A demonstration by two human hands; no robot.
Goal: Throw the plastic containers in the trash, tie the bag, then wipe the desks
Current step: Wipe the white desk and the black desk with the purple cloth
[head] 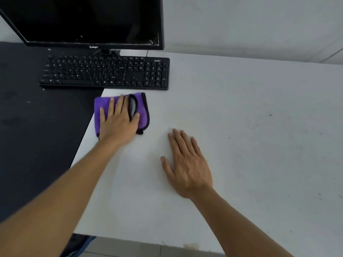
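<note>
A folded purple cloth (pixel 143 112) with black trim lies on the white desk (pixel 250 136), just in front of the keyboard. My left hand (pixel 118 121) presses flat on the cloth, fingers spread, covering most of it. My right hand (pixel 187 164) rests palm down on the bare desk to the right of the cloth, fingers apart, holding nothing. No plastic containers or trash bag are in view.
A black keyboard (pixel 105 73) and a dark monitor (pixel 89 21) stand at the back left. A black desk mat (pixel 37 127) covers the left part. The desk's front edge (pixel 148 242) runs near the bottom, with floor below. A white wall rises behind.
</note>
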